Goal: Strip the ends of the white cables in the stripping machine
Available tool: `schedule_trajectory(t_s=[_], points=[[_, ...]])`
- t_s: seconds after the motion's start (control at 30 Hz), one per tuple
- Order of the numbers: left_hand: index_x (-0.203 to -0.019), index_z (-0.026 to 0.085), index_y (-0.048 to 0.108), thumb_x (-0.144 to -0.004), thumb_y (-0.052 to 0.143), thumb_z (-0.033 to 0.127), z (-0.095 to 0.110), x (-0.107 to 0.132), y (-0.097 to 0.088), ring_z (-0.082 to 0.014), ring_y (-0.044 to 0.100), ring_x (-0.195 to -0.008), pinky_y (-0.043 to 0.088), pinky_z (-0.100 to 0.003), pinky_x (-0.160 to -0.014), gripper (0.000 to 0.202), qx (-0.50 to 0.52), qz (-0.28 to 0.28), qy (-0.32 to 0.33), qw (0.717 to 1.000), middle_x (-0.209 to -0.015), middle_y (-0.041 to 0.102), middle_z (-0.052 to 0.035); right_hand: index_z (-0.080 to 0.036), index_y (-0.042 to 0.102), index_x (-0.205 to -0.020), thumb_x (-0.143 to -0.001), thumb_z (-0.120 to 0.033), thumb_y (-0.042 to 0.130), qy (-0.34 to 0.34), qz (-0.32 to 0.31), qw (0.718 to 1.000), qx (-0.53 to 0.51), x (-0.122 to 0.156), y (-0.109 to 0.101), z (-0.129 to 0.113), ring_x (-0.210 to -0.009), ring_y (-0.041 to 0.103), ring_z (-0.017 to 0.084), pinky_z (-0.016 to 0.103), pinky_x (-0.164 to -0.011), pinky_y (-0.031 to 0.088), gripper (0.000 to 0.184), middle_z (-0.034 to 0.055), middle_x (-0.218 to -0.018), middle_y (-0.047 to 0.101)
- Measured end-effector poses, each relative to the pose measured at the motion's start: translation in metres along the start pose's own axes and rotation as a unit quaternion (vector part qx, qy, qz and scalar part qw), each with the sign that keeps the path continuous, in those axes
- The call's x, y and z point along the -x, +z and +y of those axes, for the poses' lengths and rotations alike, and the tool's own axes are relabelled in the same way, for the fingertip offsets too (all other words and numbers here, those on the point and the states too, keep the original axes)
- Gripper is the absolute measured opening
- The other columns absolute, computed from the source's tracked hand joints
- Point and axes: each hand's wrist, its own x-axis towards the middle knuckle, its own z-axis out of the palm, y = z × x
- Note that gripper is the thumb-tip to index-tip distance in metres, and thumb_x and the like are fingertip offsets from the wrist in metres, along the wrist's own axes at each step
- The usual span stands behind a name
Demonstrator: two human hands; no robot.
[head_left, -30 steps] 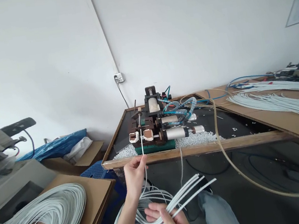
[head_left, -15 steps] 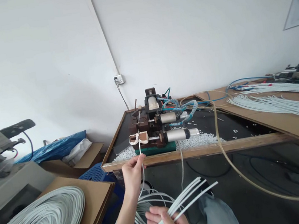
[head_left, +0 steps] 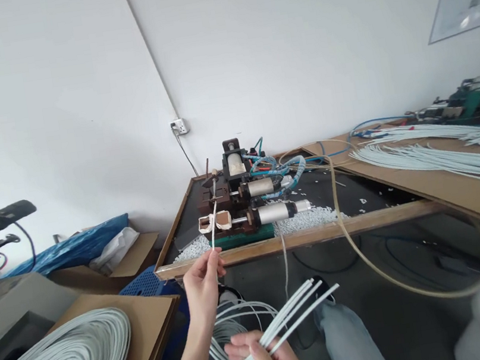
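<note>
My left hand (head_left: pixel 202 278) pinches a white wire (head_left: pixel 213 235) between thumb and fingertips, just in front of the wooden edge. The wire runs upward across the front jaws (head_left: pixel 214 222) of a small pneumatic machine (head_left: pixel 255 202); exactly where its tip ends is hard to make out. Lower down, my right hand (head_left: pixel 267 359) is closed round a bundle of white wires (head_left: pixel 283 321), whose cut ends point up and to the right. The rest of these wires loop down behind my hands, partly hidden.
White scraps (head_left: pixel 317 216) lie around the machine on the black tray. A pale hose (head_left: pixel 350 229) hangs over the wooden front rim (head_left: pixel 307 239). A large wire coil (head_left: pixel 98 351) rests on cardboard at left; more wires (head_left: pixel 431 166) lie on cardboard at right.
The view has shifted slightly, so the machine sits further left. The wire in my left hand now reaches further past the front jaws and looks straighter. My right hand keeps its bundle.
</note>
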Motion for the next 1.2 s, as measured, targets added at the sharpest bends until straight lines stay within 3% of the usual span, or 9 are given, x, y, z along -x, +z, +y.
schedule_trajectory(t_s=[0.2, 0.27, 0.37, 0.43, 0.53, 0.67, 0.73, 0.9, 1.2], points=[[-0.118, 0.022, 0.072, -0.093, 0.061, 0.038, 0.033, 0.025, -0.008, -0.0279, 0.061, -0.114, 0.046, -0.038, -0.101, 0.032, -0.212, -0.173, 0.129, 0.953, -0.119, 0.07, -0.0097, -0.011, 0.068, -0.111, -0.083, -0.07, 0.058, -0.009, -0.069, 0.997, 0.037, 0.012, 0.011, -0.023, -0.116, 0.068, 0.028, 0.045, -0.105, 0.049, 0.066, 0.0165, -0.114, 0.075], [-0.11, 0.024, 0.076, -0.093, 0.062, 0.035, 0.046, 0.035, -0.008, -0.0279, 0.064, -0.11, 0.048, -0.036, -0.095, 0.025, -0.22, -0.271, 0.127, 0.928, -0.115, 0.071, -0.0093, -0.013, 0.066, -0.111, -0.085, -0.066, 0.06, -0.023, -0.077, 0.996, 0.029, 0.012, 0.012, -0.022, -0.115, 0.067, 0.027, 0.045, -0.104, 0.05, 0.06, 0.0146, -0.117, 0.073], [-0.082, 0.024, 0.078, -0.094, 0.06, 0.031, 0.059, 0.045, -0.009, -0.0229, 0.065, -0.081, 0.049, -0.032, -0.083, 0.022, -0.2, -0.438, 0.083, 0.873, -0.081, 0.072, -0.0062, -0.017, 0.059, -0.121, -0.084, -0.063, 0.063, -0.045, -0.073, 0.996, 0.016, 0.01, 0.01, -0.015, -0.12, 0.063, 0.026, 0.044, -0.102, 0.052, 0.059, 0.013, -0.132, 0.063], [-0.067, 0.023, 0.071, -0.097, 0.055, 0.031, 0.06, 0.049, -0.01, -0.0192, 0.057, -0.068, 0.047, -0.034, -0.088, 0.034, -0.198, -0.486, 0.062, 0.849, -0.063, 0.063, -0.0029, -0.018, 0.058, -0.124, -0.085, -0.062, 0.063, -0.048, -0.067, 0.996, 0.023, 0.01, 0.009, -0.012, -0.122, 0.061, 0.027, 0.043, -0.101, 0.053, 0.059, 0.0129, -0.137, 0.057], [-0.061, 0.021, 0.064, -0.099, 0.052, 0.036, 0.053, 0.052, -0.013, -0.0181, 0.053, -0.067, 0.046, -0.034, -0.087, 0.043, -0.194, -0.457, 0.041, 0.867, -0.057, 0.053, -0.0015, -0.02, 0.057, -0.129, -0.087, -0.062, 0.06, -0.053, -0.052, 0.997, 0.024, 0.009, 0.011, -0.011, -0.122, 0.061, 0.025, 0.041, -0.099, 0.055, 0.059, 0.0112, -0.141, 0.055], [-0.069, 0.018, 0.068, -0.092, 0.059, 0.051, 0.042, 0.054, -0.015, -0.0137, 0.052, -0.05, 0.041, -0.024, -0.046, 0.041, -0.14, -0.334, -0.098, 0.927, -0.07, 0.061, -0.0038, -0.018, 0.06, -0.126, -0.08, -0.07, 0.062, -0.041, -0.035, 0.999, -0.011, 0.008, 0.011, -0.015, -0.117, 0.067, 0.027, 0.045, -0.1, 0.055, 0.069, 0.012, -0.128, 0.068], [-0.07, 0.017, 0.067, -0.089, 0.061, 0.055, 0.039, 0.05, -0.015, -0.0129, 0.052, -0.044, 0.039, -0.024, -0.041, 0.043, -0.125, -0.27, -0.135, 0.945, -0.069, 0.063, -0.0034, -0.016, 0.066, -0.119, -0.079, -0.071, 0.063, -0.03, -0.028, 0.999, -0.02, 0.007, 0.008, -0.016, -0.117, 0.067, 0.027, 0.045, -0.103, 0.054, 0.068, 0.0127, -0.123, 0.072], [-0.067, 0.016, 0.071, -0.09, 0.063, 0.048, 0.033, 0.017, -0.015, -0.0154, 0.058, -0.062, 0.045, -0.024, -0.063, 0.04, -0.135, -0.125, 0.004, 0.983, -0.065, 0.068, -0.0038, -0.019, 0.071, -0.116, -0.078, -0.069, 0.065, 0.003, -0.033, 0.998, -0.046, 0.01, 0.002, -0.009, -0.125, 0.063, 0.025, 0.039, -0.106, 0.052, 0.063, 0.0119, -0.129, 0.07], [-0.06, 0.014, 0.068, -0.085, 0.068, 0.051, 0.005, -0.026, 0.006, -0.0112, 0.045, -0.049, 0.033, -0.023, -0.051, 0.044, -0.076, -0.071, -0.008, 0.995, -0.054, 0.06, -0.0019, -0.013, 0.074, -0.107, -0.068, -0.075, 0.071, 0.035, 0.013, 0.999, -0.032, 0.027, 0.019, -0.004, -0.116, 0.068, 0.029, 0.038, -0.088, 0.06, 0.073, 0.0156, -0.114, 0.076]])
